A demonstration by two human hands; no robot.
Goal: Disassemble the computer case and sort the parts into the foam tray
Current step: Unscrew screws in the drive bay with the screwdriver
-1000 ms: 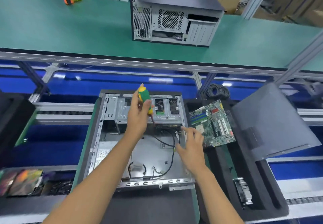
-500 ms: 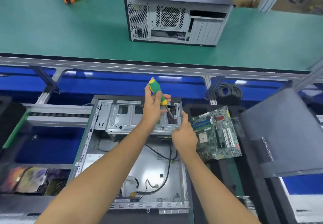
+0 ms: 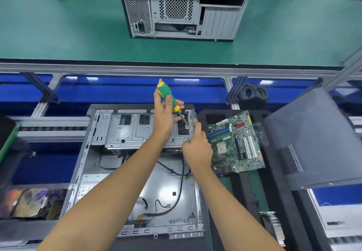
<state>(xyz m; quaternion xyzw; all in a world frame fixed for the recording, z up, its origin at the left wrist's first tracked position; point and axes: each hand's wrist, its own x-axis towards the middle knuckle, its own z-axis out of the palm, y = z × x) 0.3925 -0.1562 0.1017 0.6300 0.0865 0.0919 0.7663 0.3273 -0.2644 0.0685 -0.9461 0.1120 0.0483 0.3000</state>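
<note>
The open computer case (image 3: 82, 164) lies flat in front of me, loose black cables on its floor. A metal drive cage (image 3: 127, 131) spans its far end. My left hand (image 3: 164, 117) grips a screwdriver (image 3: 166, 94) with a green and yellow handle, its tip angled down onto the cage's right end. My right hand (image 3: 197, 147) holds the cage's right edge with curled fingers, thumb raised beside the tip. A green motherboard (image 3: 235, 143) lies in the black foam tray (image 3: 274, 201) to the right of the case.
A grey side panel (image 3: 317, 139) leans over the tray's right side. A metal part (image 3: 272, 225) sits in the tray's near slot. A second computer (image 3: 180, 7) stands on the green bench (image 3: 58, 35) beyond. A cable coil (image 3: 252, 94) lies behind the tray.
My right hand moved from above the case floor up to the cage's right edge. My left hand carried the screwdriver right, setting its tip on the cage's right end.
</note>
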